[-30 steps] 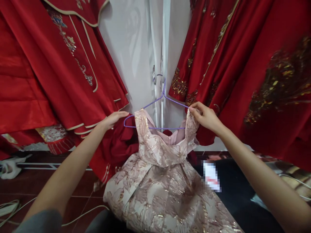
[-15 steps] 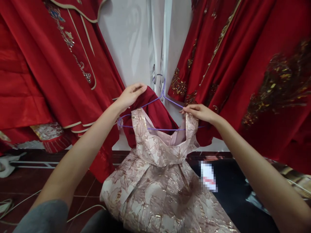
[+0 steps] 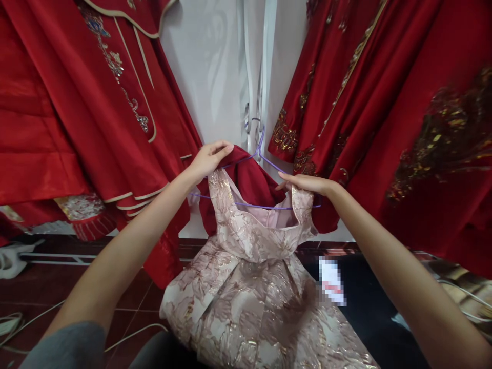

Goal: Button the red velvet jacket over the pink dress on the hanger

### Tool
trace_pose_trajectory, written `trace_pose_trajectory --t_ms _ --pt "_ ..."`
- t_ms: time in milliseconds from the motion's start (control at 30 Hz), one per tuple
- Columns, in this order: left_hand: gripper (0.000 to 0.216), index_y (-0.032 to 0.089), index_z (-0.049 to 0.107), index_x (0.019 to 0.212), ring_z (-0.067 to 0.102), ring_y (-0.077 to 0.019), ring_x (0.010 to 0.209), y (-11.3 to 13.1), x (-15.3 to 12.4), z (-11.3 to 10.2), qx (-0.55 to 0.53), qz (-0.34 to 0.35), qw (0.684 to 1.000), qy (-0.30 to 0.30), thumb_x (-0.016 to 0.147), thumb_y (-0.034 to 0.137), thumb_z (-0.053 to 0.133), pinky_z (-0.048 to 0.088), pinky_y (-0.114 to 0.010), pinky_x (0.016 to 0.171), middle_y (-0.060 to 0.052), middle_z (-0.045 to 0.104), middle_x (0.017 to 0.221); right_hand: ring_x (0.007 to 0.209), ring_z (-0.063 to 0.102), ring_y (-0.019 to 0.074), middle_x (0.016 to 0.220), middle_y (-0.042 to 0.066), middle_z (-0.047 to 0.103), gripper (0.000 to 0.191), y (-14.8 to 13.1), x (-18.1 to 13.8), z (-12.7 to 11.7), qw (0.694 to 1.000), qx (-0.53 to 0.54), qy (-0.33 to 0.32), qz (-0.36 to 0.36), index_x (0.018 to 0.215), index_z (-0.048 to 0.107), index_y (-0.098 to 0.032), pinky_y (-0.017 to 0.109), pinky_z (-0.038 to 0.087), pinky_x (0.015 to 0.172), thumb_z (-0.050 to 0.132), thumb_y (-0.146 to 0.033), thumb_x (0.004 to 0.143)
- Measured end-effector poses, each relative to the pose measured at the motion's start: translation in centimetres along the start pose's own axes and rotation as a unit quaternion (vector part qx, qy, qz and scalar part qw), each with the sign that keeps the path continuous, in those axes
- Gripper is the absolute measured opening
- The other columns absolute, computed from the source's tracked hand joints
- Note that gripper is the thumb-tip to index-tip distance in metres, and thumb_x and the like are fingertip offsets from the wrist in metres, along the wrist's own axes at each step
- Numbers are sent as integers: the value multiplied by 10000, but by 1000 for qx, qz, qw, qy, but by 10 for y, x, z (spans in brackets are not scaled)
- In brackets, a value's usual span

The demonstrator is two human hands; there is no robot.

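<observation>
A pink and gold brocade dress [image 3: 249, 287] hangs on a purple wire hanger [image 3: 269, 160] whose hook sits on a white upright [image 3: 255, 77] at the wall. My left hand [image 3: 209, 158] is closed, pinching a fold of dark red cloth [image 3: 249, 182] lifted behind the dress, at the hanger's left arm. My right hand [image 3: 307, 183] rests on the dress's right shoulder strap and the hanger wire, fingers closed over them.
Red embroidered garments hang on the left [image 3: 77, 102] and on the right [image 3: 384, 113]. Below is dark red tile floor [image 3: 49, 282] with white cables [image 3: 11, 323] and a white rail. A black surface with a tag [image 3: 330, 282] lies at the lower right.
My left hand rose from the hanger's left end, lifting the dark red cloth up behind the dress. My right hand shifted slightly inward along the right strap.
</observation>
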State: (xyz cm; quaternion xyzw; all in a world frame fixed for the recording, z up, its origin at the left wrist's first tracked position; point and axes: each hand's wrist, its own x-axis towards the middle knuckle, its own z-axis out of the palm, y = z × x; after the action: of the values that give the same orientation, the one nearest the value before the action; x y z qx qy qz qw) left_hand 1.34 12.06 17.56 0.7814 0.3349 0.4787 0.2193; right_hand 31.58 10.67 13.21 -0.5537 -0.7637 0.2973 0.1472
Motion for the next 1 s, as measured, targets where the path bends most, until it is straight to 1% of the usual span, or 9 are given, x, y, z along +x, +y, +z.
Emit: trace_pose_trajectory --t_ms 167,300,400,500,567,667,800,900,1000 --pt "315 156 590 847 538 -149 810 -21 4 -11 65 33 997 21 864 457 499 425 -266 799 -22 618 827 1025 593 275 1098 80 687 710 7 -4 5 996 44 68 -36 1104 708 -206 375 408 959 372 -751 799" --pt "340 158 586 839 528 -148 757 -44 -1 -21 134 48 990 -10 866 475 467 418 -265 753 -19 598 785 865 615 222 924 63 704 499 21 8 11 973 155 154 -67 1003 700 -192 343 469 824 486 -592 796" --pt "329 164 596 841 534 -147 747 -54 -6 -23 163 43 985 -40 882 454 444 411 -264 738 -20 606 791 733 599 181 820 20 674 295 32 16 14 933 258 233 -89 900 661 -202 302 477 701 553 -343 665" --pt "307 173 593 863 549 -157 798 -55 -7 -20 191 55 979 -45 905 424 421 409 -267 764 -30 618 841 619 562 164 711 -10 615 391 37 14 14 907 331 247 -87 916 608 -203 281 451 589 486 -232 546" --pt "287 177 588 888 548 -164 824 -53 -7 -17 235 76 968 -35 923 393 401 405 -273 787 -43 612 875 551 524 155 658 -24 569 467 39 8 13 907 338 234 -93 973 581 -200 270 418 525 462 -213 521" --pt "297 176 578 933 541 -191 845 -50 -9 -11 335 105 936 -14 948 374 358 390 -302 811 -74 597 911 542 495 135 707 -32 559 517 42 -1 10 927 275 226 -119 1057 546 -211 253 395 511 500 -189 543" --pt "351 177 571 952 560 -228 848 -49 -17 -4 441 99 892 27 958 426 323 368 -325 795 -102 612 940 792 562 168 977 21 588 427 42 -9 3 938 126 255 -198 1015 523 -216 287 463 704 568 -194 591" --pt "402 192 575 903 577 -235 783 -49 -23 -4 460 68 884 51 922 534 365 352 -301 697 -90 629 850 976 547 209 1058 50 559 387 32 -17 1 925 -10 288 -249 1007 498 -212 348 433 886 555 -163 627" --pt "442 208 571 821 571 -232 703 -48 -25 -12 450 44 891 54 817 643 490 317 -279 625 -50 601 684 1041 536 249 1092 74 548 437 18 -33 1 903 -136 322 -249 1063 483 -215 395 412 930 537 -120 640"
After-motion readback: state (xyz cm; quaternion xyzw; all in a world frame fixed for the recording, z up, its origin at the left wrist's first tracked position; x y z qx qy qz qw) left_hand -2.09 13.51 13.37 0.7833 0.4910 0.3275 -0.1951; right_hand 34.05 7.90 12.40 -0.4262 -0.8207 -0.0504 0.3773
